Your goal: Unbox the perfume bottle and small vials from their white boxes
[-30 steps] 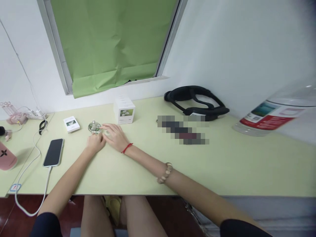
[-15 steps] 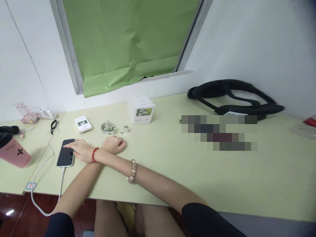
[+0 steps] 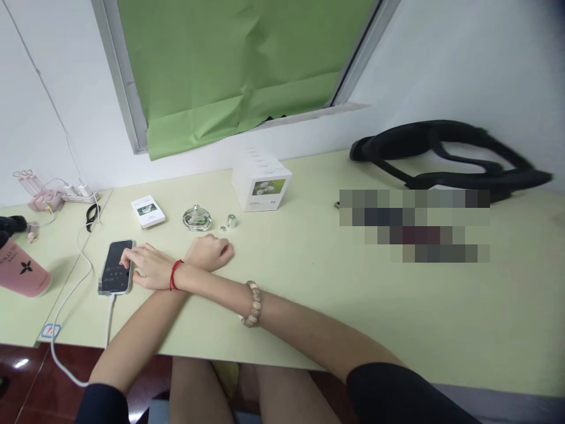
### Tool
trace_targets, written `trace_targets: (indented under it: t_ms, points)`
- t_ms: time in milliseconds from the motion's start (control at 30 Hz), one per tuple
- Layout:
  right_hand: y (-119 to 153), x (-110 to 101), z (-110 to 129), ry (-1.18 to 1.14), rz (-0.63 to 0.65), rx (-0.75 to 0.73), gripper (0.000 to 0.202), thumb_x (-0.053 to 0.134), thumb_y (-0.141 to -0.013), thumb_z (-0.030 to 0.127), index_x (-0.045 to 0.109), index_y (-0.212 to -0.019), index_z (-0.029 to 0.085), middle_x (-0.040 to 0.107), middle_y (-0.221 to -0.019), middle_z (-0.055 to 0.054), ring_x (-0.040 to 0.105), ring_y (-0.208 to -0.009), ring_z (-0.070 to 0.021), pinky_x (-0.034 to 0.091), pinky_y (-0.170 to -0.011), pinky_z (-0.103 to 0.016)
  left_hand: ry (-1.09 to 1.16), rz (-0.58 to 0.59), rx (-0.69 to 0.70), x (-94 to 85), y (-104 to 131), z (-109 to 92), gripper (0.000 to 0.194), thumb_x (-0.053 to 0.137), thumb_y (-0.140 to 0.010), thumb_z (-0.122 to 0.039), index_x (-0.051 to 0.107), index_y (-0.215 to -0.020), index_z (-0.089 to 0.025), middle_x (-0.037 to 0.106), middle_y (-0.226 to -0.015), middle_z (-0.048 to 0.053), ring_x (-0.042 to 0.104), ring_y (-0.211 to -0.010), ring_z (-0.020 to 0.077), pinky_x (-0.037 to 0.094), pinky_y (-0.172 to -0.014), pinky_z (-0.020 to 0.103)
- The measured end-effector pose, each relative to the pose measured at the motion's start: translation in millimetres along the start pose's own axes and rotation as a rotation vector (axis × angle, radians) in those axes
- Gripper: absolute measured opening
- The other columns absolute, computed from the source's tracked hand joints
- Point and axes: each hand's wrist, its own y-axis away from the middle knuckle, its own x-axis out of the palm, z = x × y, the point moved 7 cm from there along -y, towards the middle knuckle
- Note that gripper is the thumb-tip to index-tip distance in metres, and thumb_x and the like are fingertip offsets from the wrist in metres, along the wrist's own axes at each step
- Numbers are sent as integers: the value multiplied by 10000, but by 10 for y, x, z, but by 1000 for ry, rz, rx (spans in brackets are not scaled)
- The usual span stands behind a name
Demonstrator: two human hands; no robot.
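My arms are crossed, the right forearm lying over the left. My right hand (image 3: 152, 268), with a red string at the wrist, reaches over the right edge of a smartphone (image 3: 115, 274). Its fingers are apart, the index finger bent above the lit screen, and nothing is held. A white cable is plugged into the phone's lower end. On the table my left hand (image 3: 210, 252) rests loosely curled, empty as far as it shows. Just beyond it are a glass perfume bottle (image 3: 197, 218), a small silver cap (image 3: 232, 221) and a tiny silvery piece (image 3: 223, 228).
Several white boxes (image 3: 265, 189) stand in a row near the wall, and a flat white box (image 3: 148, 212) lies behind the phone. A pink cup (image 3: 22, 268) and a power strip (image 3: 79, 195) are at left. A black strapped frame (image 3: 445, 153) lies at right, near a pixelated patch.
The phone screen has gone from dark to lit, showing text and icons. My right index finger, stretched over the screen before, is now bent and drawn back. The view has shifted slightly.
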Motion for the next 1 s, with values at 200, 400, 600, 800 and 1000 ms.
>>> trace_targets:
  t_ms: [200,400,600,800,1000]
  points:
    - [-4,24,-17,16,69,15,289,455,-672,17,357,-862,212,618,-996,-50,558,-944,-191,327,-958,-347,-2,-14,-11,16,-11,17,377,350,-906,-293,685,-813,-148,671,-792,113,613,-735,186,394,-605,278]
    - [4,56,29,29,168,-16,268,387,-702,-6,351,-861,207,611,-1037,-71,541,-990,-191,310,-966,-361,-3,-15,-8,29,-22,10,379,349,-906,-288,688,-805,-153,667,-777,110,612,-732,188,393,-604,280]
    - [22,109,33,-3,234,-20,251,381,-718,-3,309,-811,219,615,-1086,-65,529,-1049,-188,281,-990,-377,-7,-22,-13,39,-18,4,377,358,-901,-287,694,-803,-148,670,-767,113,612,-710,187,383,-591,279]
    - [11,63,3,-39,111,-8,255,381,-710,0,301,-803,224,614,-1091,-61,527,-1044,-195,294,-972,-370,-10,-19,-8,29,-8,-6,376,359,-898,-280,698,-800,-152,672,-767,111,606,-689,183,384,-584,279]
    - [15,63,-83,11,59,81,195,424,-757,52,372,-856,211,603,-1050,-65,520,-1010,-212,338,-908,-354,-18,-15,-2,21,-5,-14,383,354,-903,-276,697,-796,-144,672,-760,115,606,-690,187,397,-591,283]
